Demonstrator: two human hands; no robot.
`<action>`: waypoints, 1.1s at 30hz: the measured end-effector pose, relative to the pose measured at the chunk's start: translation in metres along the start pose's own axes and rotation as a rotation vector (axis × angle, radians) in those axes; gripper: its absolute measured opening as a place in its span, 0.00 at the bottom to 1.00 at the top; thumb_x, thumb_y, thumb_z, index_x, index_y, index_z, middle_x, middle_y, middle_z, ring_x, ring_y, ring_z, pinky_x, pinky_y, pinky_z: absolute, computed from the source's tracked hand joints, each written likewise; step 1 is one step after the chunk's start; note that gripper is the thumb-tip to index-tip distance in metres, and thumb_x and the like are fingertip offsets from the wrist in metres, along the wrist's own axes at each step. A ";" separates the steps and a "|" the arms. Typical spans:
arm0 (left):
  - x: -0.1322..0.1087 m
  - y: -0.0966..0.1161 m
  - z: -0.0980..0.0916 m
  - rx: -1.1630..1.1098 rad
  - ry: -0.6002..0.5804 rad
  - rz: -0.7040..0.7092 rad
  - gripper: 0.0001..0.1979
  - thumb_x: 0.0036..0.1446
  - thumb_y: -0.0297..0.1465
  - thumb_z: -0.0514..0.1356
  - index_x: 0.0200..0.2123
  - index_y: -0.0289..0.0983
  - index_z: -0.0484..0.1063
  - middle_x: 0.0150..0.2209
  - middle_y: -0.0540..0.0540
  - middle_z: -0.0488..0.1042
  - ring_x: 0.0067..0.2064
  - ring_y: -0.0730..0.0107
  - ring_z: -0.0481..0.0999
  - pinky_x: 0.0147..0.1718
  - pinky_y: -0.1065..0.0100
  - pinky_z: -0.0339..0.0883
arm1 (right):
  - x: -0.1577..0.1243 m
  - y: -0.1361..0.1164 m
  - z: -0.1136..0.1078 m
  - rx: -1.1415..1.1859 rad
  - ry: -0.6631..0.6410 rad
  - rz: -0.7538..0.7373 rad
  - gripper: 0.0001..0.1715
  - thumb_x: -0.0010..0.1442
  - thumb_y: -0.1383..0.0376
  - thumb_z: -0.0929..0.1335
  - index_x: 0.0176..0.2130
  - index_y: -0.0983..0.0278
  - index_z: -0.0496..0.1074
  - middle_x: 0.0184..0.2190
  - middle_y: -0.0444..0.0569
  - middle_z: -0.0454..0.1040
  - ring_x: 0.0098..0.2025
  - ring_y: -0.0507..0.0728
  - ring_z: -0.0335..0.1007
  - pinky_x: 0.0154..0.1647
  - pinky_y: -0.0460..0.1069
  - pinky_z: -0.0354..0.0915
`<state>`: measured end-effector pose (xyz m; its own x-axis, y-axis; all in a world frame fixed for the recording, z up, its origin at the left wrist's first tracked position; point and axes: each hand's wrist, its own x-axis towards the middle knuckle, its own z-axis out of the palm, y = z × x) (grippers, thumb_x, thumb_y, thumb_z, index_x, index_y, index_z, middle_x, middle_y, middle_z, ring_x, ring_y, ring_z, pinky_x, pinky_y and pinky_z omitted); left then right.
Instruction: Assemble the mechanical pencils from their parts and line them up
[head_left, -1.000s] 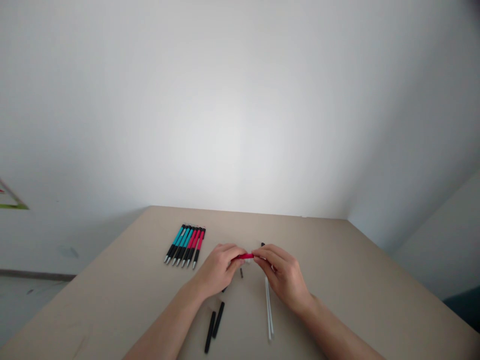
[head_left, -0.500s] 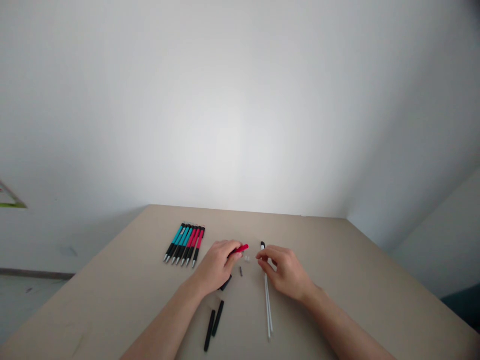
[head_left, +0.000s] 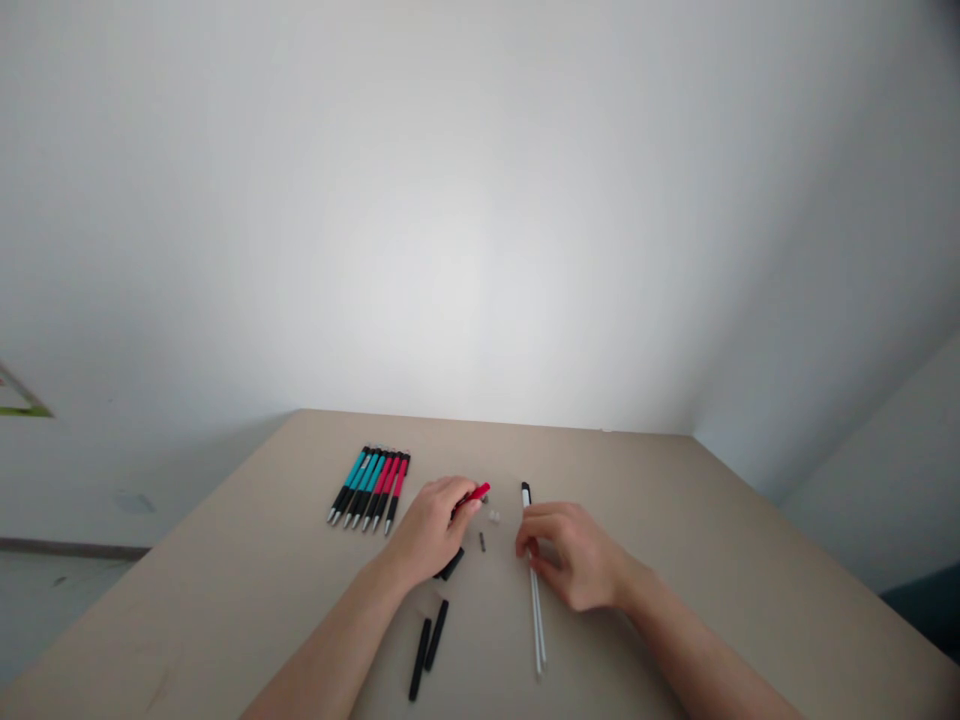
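My left hand (head_left: 435,530) is closed round a red pen barrel (head_left: 477,493), its red end poking out past the thumb and forefinger. Right of it, my right hand (head_left: 574,555) bends down over thin white pen refills (head_left: 537,630) lying lengthwise on the table. Its thumb and fingertips come together at their upper part; what is pinched there, if anything, is hidden. Beyond those fingers shows a white piece with a black end (head_left: 526,490). Small clear caps (head_left: 494,517) and a small dark metal piece (head_left: 482,542) lie between my hands.
Several assembled pens (head_left: 371,490), turquoise and red with black grips, lie in a row at the left on the beige table (head_left: 637,480). Black grip tubes (head_left: 436,635) lie near my left forearm, with another black piece (head_left: 453,564) under that hand. A wall (head_left: 480,250) stands behind.
My right hand has come down and nearer to me, its fingertips now at the white refills. The red barrel in my left hand has shifted slightly left.
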<state>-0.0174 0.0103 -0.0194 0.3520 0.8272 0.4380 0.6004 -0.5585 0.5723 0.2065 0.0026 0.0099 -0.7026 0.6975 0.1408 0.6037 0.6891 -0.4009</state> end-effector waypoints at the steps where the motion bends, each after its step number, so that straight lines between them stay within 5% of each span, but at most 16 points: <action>1: 0.000 0.000 0.000 0.002 0.004 -0.003 0.11 0.64 0.33 0.48 0.36 0.37 0.68 0.34 0.46 0.73 0.37 0.67 0.71 0.39 0.66 0.63 | -0.001 -0.002 -0.002 0.013 -0.051 -0.027 0.13 0.43 0.76 0.66 0.30 0.63 0.72 0.29 0.45 0.73 0.32 0.54 0.68 0.35 0.47 0.60; 6: -0.001 -0.004 0.001 0.002 0.019 0.002 0.10 0.63 0.32 0.49 0.36 0.37 0.69 0.35 0.45 0.73 0.38 0.66 0.71 0.38 0.67 0.64 | -0.002 -0.007 -0.006 0.035 -0.176 -0.052 0.15 0.38 0.76 0.65 0.29 0.62 0.72 0.32 0.46 0.72 0.36 0.56 0.69 0.36 0.47 0.60; 33: 0.001 -0.002 0.001 -0.002 -0.004 -0.011 0.10 0.63 0.33 0.49 0.36 0.37 0.68 0.35 0.46 0.73 0.37 0.67 0.70 0.38 0.67 0.63 | 0.001 -0.006 -0.002 -0.024 -0.207 -0.082 0.12 0.40 0.76 0.65 0.28 0.63 0.69 0.33 0.44 0.70 0.32 0.53 0.66 0.30 0.45 0.56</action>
<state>-0.0172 0.0123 -0.0204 0.3486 0.8336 0.4285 0.6031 -0.5495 0.5782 0.2036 -0.0005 0.0145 -0.8108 0.5850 -0.0179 0.5481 0.7482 -0.3738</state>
